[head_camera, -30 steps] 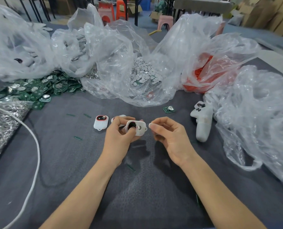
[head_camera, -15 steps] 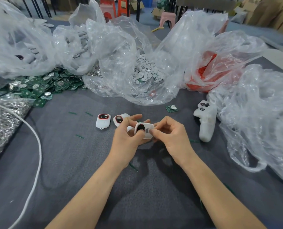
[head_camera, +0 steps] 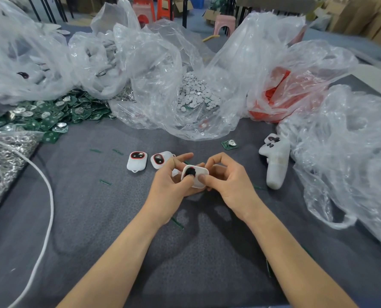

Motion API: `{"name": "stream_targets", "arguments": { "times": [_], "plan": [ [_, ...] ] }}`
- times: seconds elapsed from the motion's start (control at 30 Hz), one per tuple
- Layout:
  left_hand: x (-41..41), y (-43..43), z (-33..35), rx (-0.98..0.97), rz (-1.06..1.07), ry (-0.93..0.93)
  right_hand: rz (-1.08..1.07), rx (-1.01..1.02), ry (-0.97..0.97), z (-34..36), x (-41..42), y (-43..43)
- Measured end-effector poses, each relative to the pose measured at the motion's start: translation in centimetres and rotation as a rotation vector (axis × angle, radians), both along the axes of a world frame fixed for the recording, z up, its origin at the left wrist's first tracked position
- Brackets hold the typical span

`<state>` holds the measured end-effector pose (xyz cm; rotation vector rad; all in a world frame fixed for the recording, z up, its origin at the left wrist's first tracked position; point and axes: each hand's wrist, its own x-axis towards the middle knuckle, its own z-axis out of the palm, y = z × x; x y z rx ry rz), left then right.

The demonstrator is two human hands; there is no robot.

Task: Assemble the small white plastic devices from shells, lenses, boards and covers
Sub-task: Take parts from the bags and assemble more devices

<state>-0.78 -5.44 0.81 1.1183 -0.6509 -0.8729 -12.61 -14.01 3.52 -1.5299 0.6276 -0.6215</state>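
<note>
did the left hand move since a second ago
Yes. The left hand, holding the white shell, shifted right, away from the finished devices on the mat, and the right hand now pinches the shell too.

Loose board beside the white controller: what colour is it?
The board is green, with a silvery round part on top; the head view shows it.

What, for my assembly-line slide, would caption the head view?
Left hand and right hand grip a white shell above the grey mat, two red-ringed devices lying nearby.
</note>
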Motion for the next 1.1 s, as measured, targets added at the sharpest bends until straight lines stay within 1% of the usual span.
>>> {"name": "stream_targets", "arguments": {
  "times": [0.1, 0.23, 0.3, 0.43, 0.6, 0.77, 0.9, 0.97, 1.1],
  "plan": [
    [0.2, -0.1, -0.2, 0.052, 0.018, -0.101, -0.019, -0.055, 0.045, -0.2, 0.0, -0.1],
    [0.2, -0.2, -0.3, 0.117, 0.051, -0.228, -0.02, -0.167, 0.165, -0.6, 0.1, -0.2],
    [0.0, -0.2, -0.2, 0.17, 0.084, -0.33, -0.032, -0.208, 0.217, -0.7, 0.0, -0.2],
    [-0.5, -0.3, -0.1, 0.249, 0.189, -0.542, -0.055, -0.196, 0.241, -0.7, -0.1, -0.3],
    [-0.8, -0.6, -0.3, 0.303, 0.256, -0.64, -0.113, -0.257, 0.324, -0.7, -0.1, -0.3],
    [-1.1, -0.4, -0.5, 0.307, 0.338, -0.837, -0.152, -0.233, 0.298, -0.7, -0.4, -0.6],
    [-0.9, -0.5, -0.5, 0.313, 0.354, -0.909, -0.154, -0.239, 0.299, -0.9, -0.5, -0.9],
    [-1.0, -0.6, -0.5, 0.315, 0.346, -0.938, -0.167, -0.298, 0.313, -1.2, -0.4, -0.9],
    [-1.1, -0.7, -0.4, 0.325, 0.308, -0.966, -0.242, -0.527, 0.352, -1.7, 0.0, -0.9]
  ]
}}
